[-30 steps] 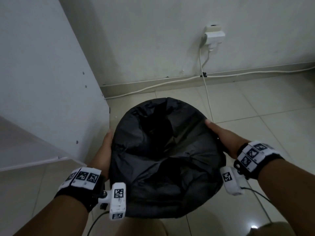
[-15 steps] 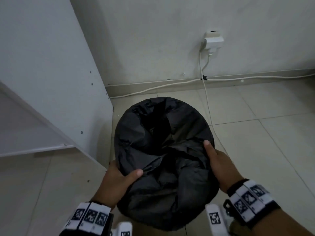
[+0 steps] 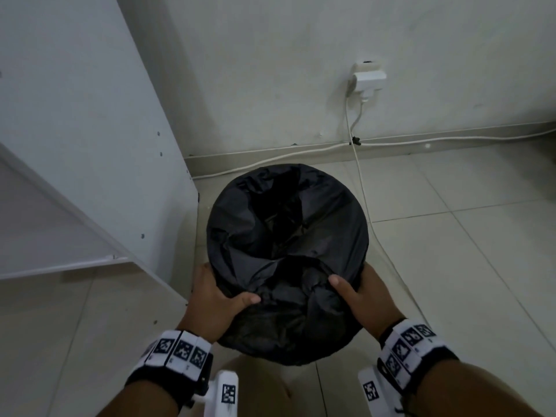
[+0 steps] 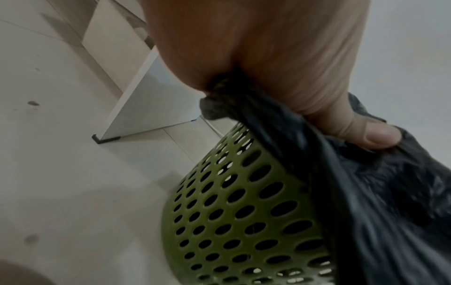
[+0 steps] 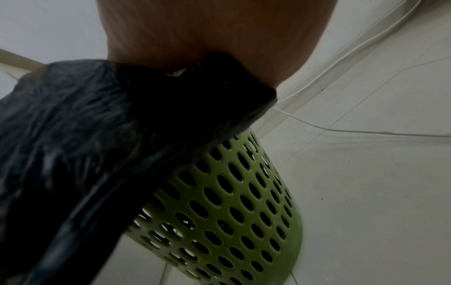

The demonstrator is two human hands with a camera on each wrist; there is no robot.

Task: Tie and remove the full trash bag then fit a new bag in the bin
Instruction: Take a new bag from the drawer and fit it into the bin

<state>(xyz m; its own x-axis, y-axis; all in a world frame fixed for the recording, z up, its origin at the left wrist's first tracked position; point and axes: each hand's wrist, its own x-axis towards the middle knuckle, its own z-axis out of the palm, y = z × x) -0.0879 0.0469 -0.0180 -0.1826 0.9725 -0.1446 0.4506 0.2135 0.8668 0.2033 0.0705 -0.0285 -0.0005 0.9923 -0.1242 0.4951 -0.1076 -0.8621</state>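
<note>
A black trash bag [image 3: 285, 236] lines a round green perforated bin [image 4: 239, 221] on the tiled floor, its edge folded over the rim. My left hand [image 3: 215, 299] grips the bag's folded edge at the near left of the rim, thumb on top and fingers underneath. My right hand [image 3: 361, 296] grips the edge at the near right in the same way. In the left wrist view, bunched black plastic [image 4: 227, 96] runs through my left hand [image 4: 280, 81]. The right wrist view shows the bag [image 5: 85, 135] draped over the bin [image 5: 231, 212] under my right hand [image 5: 207, 34].
A white cabinet panel [image 3: 90, 145] stands close to the bin's left. A wall plug [image 3: 368, 81] sits behind on the wall, and its white cable [image 3: 365, 203] runs down across the floor just right of the bin. Tiled floor extends to the right.
Both hands have slid from the bin's sides round to the near rim. Their thumbs now press over the bag's edge, closer together than before.
</note>
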